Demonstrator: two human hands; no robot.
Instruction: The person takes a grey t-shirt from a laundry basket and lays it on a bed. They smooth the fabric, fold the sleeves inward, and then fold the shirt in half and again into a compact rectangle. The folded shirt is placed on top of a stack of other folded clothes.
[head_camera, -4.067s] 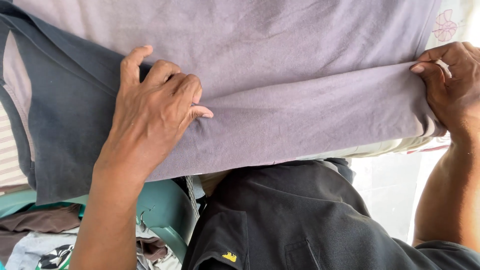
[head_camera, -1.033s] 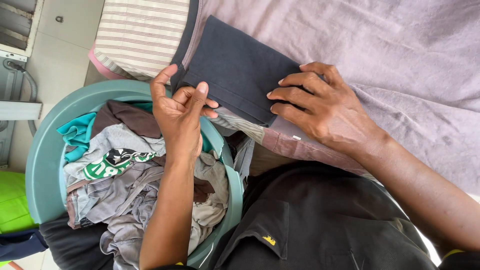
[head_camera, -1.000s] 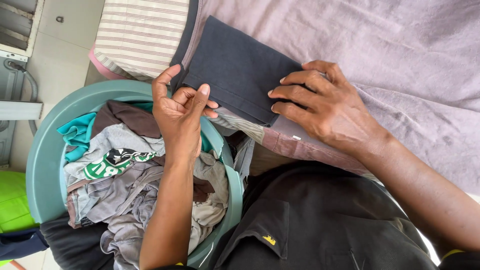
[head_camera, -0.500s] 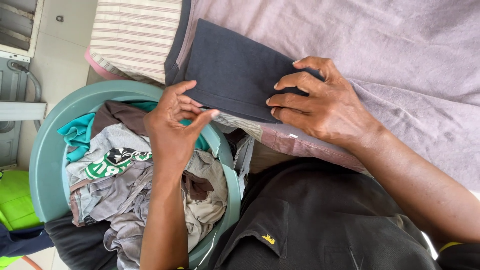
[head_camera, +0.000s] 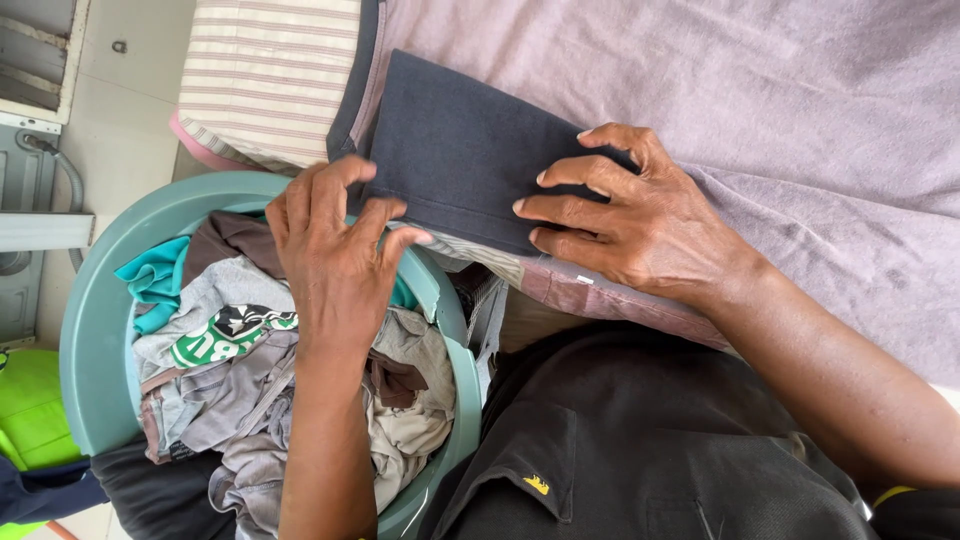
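Note:
A dark navy folded sleeve (head_camera: 450, 150) lies on a lavender-grey shirt (head_camera: 760, 110) spread flat in front of me. My right hand (head_camera: 640, 215) presses flat on the sleeve's right part, fingers spread. My left hand (head_camera: 335, 260) hovers at the sleeve's lower left edge, fingertips touching or just off the fabric, holding nothing. Below the left hand stands a teal laundry basin (head_camera: 95, 300) full of crumpled clothes (head_camera: 230, 350).
A striped cream cloth (head_camera: 270, 75) lies folded at the top left under the shirt's collar. My dark shirt (head_camera: 620, 450) fills the bottom middle. A tiled floor (head_camera: 125, 120) and a green object (head_camera: 25, 410) are at the left.
Earlier both hands held the lavender shirt stretched out. Over the last second the left hand slid down off the navy sleeve toward the basin; the right hand stayed pressed on it.

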